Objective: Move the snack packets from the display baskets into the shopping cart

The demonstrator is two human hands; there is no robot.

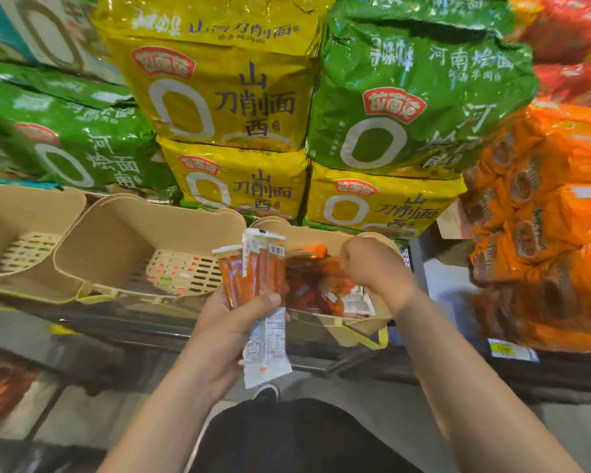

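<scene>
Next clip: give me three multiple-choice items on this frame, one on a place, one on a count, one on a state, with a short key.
1. Where are the remaining snack packets?
A. left basket
B. middle basket
C. right basket

2. How many beige baskets show?
A. three
B. two
C. five

3. What is the left hand doing?
A. hanging idle
B. gripping a bundle of sausage packets
C. pressing a noodle bag

Key: 1 C, red packets lie under the right hand; 2 A, three in a row; 3 B, its thumb clamps the bundle.
</scene>
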